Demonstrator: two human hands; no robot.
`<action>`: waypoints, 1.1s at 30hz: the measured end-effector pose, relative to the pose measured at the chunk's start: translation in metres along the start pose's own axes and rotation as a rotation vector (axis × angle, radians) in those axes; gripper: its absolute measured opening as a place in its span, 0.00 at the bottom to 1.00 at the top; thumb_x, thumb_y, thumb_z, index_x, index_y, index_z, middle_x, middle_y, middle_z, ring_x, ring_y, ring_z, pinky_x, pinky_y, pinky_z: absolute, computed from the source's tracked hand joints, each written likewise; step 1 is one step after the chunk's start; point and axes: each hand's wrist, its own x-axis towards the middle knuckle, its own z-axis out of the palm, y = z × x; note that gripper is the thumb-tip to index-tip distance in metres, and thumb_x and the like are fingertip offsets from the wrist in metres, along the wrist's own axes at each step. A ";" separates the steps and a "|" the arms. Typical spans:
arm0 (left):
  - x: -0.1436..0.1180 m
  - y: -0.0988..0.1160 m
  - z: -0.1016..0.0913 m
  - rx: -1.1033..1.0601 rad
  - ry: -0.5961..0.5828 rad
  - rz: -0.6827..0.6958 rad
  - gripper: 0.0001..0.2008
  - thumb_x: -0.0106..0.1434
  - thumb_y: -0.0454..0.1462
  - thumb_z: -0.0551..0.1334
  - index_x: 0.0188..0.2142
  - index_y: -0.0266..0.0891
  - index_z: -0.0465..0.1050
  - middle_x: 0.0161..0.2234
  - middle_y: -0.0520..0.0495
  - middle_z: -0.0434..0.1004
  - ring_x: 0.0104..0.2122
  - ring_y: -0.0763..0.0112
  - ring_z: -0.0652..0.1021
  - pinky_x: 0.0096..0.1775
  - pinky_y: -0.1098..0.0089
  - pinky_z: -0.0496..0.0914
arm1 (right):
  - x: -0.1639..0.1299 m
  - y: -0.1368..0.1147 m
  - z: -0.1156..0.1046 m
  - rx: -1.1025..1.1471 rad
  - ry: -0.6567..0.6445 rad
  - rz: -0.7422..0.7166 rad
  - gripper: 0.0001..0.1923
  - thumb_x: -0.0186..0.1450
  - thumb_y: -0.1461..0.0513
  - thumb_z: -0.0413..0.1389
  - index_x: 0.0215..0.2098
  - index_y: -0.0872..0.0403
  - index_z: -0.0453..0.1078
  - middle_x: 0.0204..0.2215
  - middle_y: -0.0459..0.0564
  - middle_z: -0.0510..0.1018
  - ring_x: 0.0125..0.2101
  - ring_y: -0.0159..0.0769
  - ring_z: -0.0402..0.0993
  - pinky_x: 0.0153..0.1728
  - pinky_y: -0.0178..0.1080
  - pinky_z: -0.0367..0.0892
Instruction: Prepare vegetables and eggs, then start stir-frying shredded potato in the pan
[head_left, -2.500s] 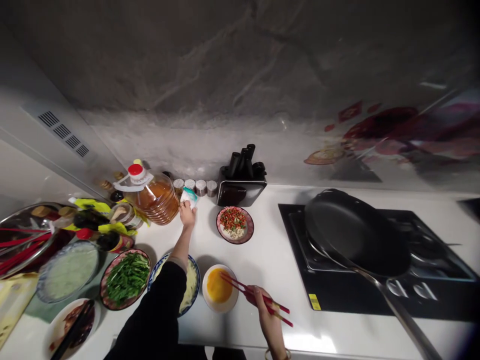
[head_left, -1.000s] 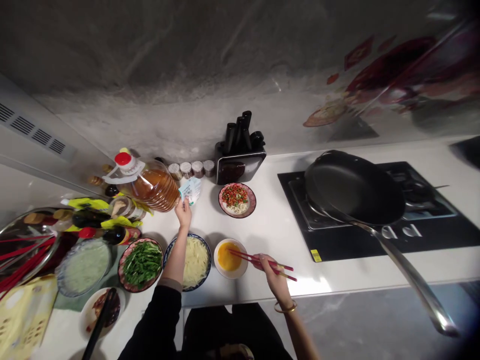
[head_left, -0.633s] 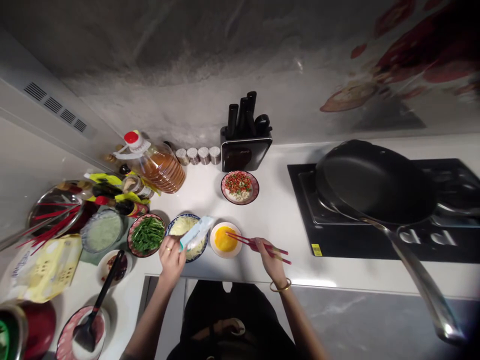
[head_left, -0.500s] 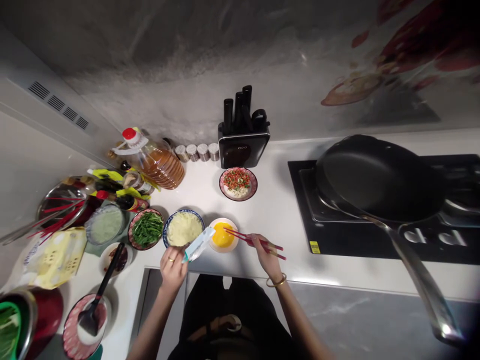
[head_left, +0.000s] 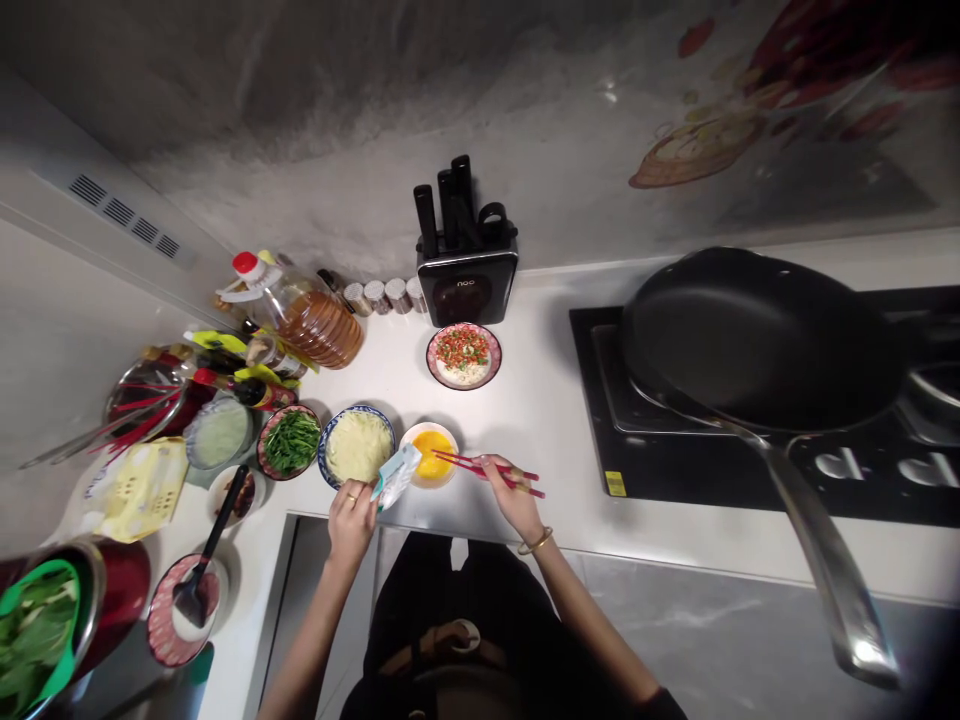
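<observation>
Head view: the left hand [head_left: 351, 518] grips a small packet [head_left: 396, 475] tilted at the near-left rim of the egg bowl [head_left: 429, 453]; the right hand [head_left: 510, 492] pinches red chopsticks [head_left: 487, 473] over it. Tipped too far, the packet could spill onto the counter [head_left: 547, 420].

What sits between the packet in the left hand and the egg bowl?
Nothing visible does. The left hand holds the packet tilted right at the near rim of the egg bowl. The right hand holds chopsticks over the bowl's far side.
</observation>
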 end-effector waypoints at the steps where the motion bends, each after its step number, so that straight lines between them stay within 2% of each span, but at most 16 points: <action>1: 0.000 0.001 0.000 0.006 -0.010 -0.004 0.09 0.63 0.32 0.53 0.36 0.37 0.72 0.27 0.45 0.72 0.30 0.66 0.72 0.34 0.67 0.68 | 0.001 0.000 0.000 0.004 -0.003 -0.005 0.16 0.62 0.50 0.51 0.33 0.51 0.73 0.37 0.48 0.80 0.40 0.37 0.76 0.47 0.39 0.67; 15: -0.013 0.002 0.007 0.025 -0.119 -0.088 0.09 0.65 0.33 0.52 0.33 0.37 0.71 0.26 0.46 0.70 0.30 0.66 0.71 0.33 0.68 0.67 | 0.007 -0.009 -0.004 0.014 -0.025 -0.001 0.16 0.61 0.49 0.52 0.32 0.51 0.73 0.37 0.49 0.80 0.38 0.38 0.77 0.46 0.40 0.68; 24: -0.011 0.004 0.008 0.021 -0.114 -0.106 0.10 0.65 0.33 0.52 0.34 0.38 0.72 0.26 0.46 0.71 0.29 0.66 0.72 0.32 0.68 0.67 | 0.007 -0.006 -0.004 -0.025 -0.031 0.030 0.16 0.61 0.48 0.51 0.34 0.50 0.73 0.38 0.48 0.80 0.38 0.38 0.77 0.46 0.40 0.68; 33: -0.020 0.006 0.011 -0.057 -0.139 -0.099 0.09 0.64 0.33 0.53 0.37 0.38 0.71 0.27 0.46 0.70 0.30 0.66 0.71 0.33 0.68 0.68 | 0.006 -0.022 -0.002 -0.087 -0.015 -0.004 0.16 0.61 0.49 0.51 0.33 0.51 0.72 0.37 0.49 0.80 0.40 0.40 0.76 0.45 0.38 0.67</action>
